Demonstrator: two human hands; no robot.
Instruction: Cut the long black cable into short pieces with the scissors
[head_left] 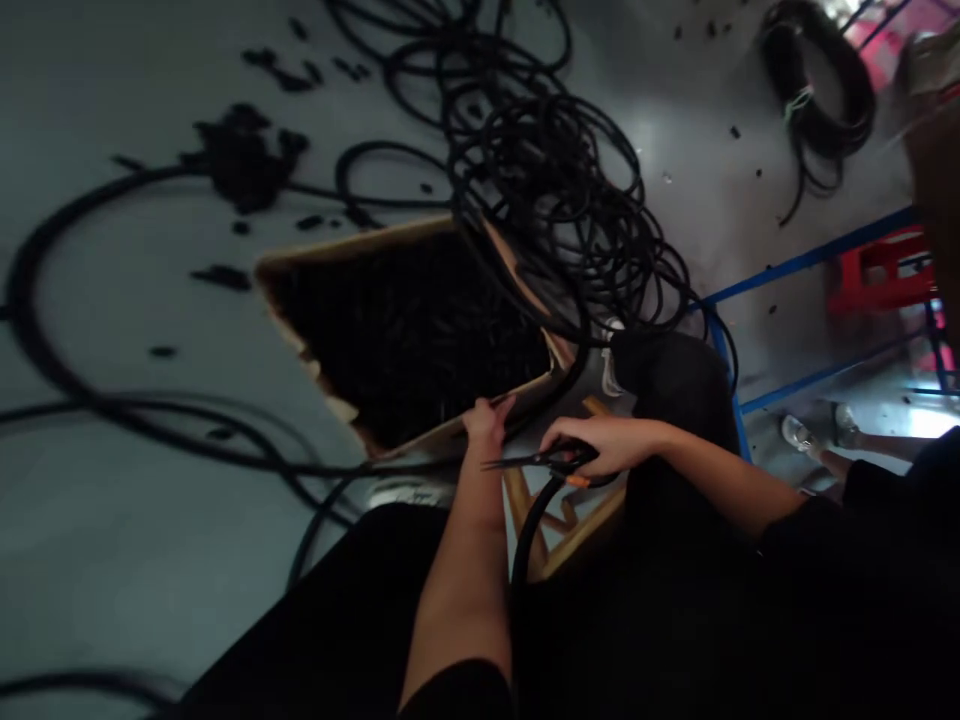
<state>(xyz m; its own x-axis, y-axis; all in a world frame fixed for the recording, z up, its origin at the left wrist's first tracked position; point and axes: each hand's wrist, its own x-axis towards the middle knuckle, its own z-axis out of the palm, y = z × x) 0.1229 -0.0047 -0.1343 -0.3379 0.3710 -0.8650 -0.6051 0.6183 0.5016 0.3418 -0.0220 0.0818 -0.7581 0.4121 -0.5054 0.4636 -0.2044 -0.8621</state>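
My right hand is closed round the dark handles of a pair of scissors with an orange patch. The blades point left, slightly parted, and reach over my left forearm. My left hand is closed at the near edge of a cardboard box; what its fingers grip is hidden. A black tube curves from below the scissors towards my lap. Another black tube runs left from beside my left wrist. Many short black pieces fill the box.
A tangled heap of black tubing lies beyond the box, with a tied coil at upper right. Loose black pieces litter the floor. A wooden stool, a blue metal frame and a red stool stand nearby. Another person's feet show at right.
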